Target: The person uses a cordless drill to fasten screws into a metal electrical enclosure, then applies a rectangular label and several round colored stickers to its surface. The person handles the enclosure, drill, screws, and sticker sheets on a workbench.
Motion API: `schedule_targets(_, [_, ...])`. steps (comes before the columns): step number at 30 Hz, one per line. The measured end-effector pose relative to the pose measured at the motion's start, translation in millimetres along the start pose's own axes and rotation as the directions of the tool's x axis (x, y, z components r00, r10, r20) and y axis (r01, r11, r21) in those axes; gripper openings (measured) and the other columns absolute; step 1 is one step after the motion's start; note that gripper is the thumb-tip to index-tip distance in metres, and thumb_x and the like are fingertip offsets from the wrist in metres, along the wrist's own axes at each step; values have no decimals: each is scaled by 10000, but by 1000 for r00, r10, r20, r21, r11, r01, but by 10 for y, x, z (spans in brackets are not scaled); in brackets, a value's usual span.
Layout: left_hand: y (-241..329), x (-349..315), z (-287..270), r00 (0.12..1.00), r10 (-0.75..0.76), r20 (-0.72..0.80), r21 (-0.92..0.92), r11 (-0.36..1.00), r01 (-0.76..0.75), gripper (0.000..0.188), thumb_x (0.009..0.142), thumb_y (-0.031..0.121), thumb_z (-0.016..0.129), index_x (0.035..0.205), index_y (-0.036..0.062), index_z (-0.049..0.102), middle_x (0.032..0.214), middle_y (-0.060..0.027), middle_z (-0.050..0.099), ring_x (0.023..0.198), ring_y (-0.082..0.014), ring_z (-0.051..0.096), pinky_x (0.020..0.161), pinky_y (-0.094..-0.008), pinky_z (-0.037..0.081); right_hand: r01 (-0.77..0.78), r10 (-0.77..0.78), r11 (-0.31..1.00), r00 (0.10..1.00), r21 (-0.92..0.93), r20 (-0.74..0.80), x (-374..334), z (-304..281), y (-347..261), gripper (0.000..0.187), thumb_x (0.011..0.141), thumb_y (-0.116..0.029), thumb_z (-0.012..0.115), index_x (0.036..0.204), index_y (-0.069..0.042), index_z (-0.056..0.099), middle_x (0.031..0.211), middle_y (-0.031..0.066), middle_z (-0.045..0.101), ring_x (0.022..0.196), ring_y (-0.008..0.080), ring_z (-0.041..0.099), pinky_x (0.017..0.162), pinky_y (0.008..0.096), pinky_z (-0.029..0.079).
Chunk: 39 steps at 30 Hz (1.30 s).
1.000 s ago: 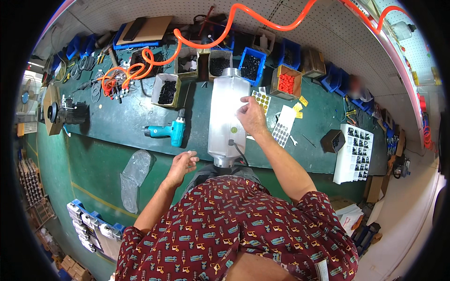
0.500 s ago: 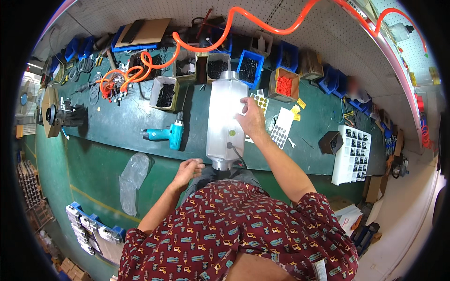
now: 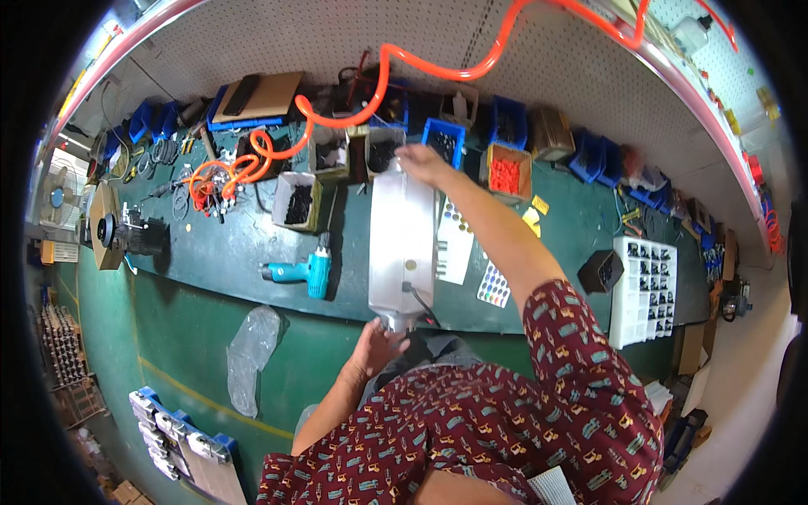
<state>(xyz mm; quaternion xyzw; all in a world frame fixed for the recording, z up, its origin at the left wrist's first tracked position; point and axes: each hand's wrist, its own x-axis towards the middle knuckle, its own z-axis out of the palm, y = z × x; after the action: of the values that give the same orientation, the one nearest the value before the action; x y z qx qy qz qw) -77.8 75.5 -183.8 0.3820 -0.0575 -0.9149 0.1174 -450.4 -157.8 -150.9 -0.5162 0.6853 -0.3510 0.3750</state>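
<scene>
A long silver metal housing with tapered ends lies across the front edge of the bench, its near end sticking out over my lap. My right hand grips the neck at its far end. Closed around the near round neck is my left hand, its fingertips partly hidden beneath. A small round sticker shows on the housing's face, and a black cable leaves it close to the near end. Just right of the housing lie a white sheet and a sheet of colored round stickers.
A teal cordless screwdriver lies left of the housing. Parts bins, including one of red pieces, line the back. An orange coiled hose hangs overhead. A motor stands far left, a white compartment tray right.
My right hand has moved from the housing's side to its far neck. My left hand has come from beside the near end onto the near neck. The view has shifted slightly.
</scene>
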Motion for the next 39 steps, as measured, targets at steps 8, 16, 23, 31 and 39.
schedule_targets(8, [-114, -131, -96, 909, 385, -162, 261, 905, -337, 633, 943, 593, 513, 1381, 137, 526, 1335, -63, 606, 1186, -249, 572, 964, -546, 478, -4, 11, 998, 994, 61, -111, -699, -509, 24, 303, 899, -235, 666, 1088, -18, 761, 1088, 185, 745, 1016, 321, 700, 902, 399, 529])
schedule_targets(16, [584, -1048, 1453, 659, 713, 240, 922, 45, -385, 635, 808, 338, 821, 1270, 20, 524, 879, 3, 603, 743, -90, 514, 608, -255, 399, -441, 660, 548, 750, 711, -44, -2478, -426, 1088, 679, 991, -626, 531, 1205, 5, 662, 1060, 120, 691, 941, 204, 649, 842, 375, 522])
schedule_targets(23, [398, -913, 2200, 622, 733, 276, 945, -325, -37, 612, 759, 325, 859, 1197, 27, 552, 630, -18, 533, 550, -140, 476, 531, -344, 384, -458, 686, 282, 711, 843, 157, -2768, 8, 1312, 1080, 913, -801, 479, 1519, 89, 394, 1521, 261, 470, 1370, 368, 490, 1100, 476, 432])
schedule_targets(31, [318, -287, 3141, 537, 466, 703, 607, -787, -112, 538, 775, 329, 800, 1157, 27, 570, 1106, -167, 603, 1082, -354, 585, 946, -445, 463, -180, 560, 704, 735, 687, -381, -3223, -594, 996, 680, 972, -630, 522, 1057, 23, 692, 941, 135, 689, 876, 232, 653, 754, 375, 501])
schedule_targets(39, [8, 416, 3583, 418, 226, 880, 407, -813, -417, 396, 797, 255, 732, 1095, 14, 632, 1122, -172, 616, 1087, -366, 573, 978, -446, 458, 13, 491, 132, 868, 991, -76, -4249, -832, -206, 282, 929, -322, 736, 1013, -69, 644, 834, 12, 650, 678, 120, 611, 570, 269, 506])
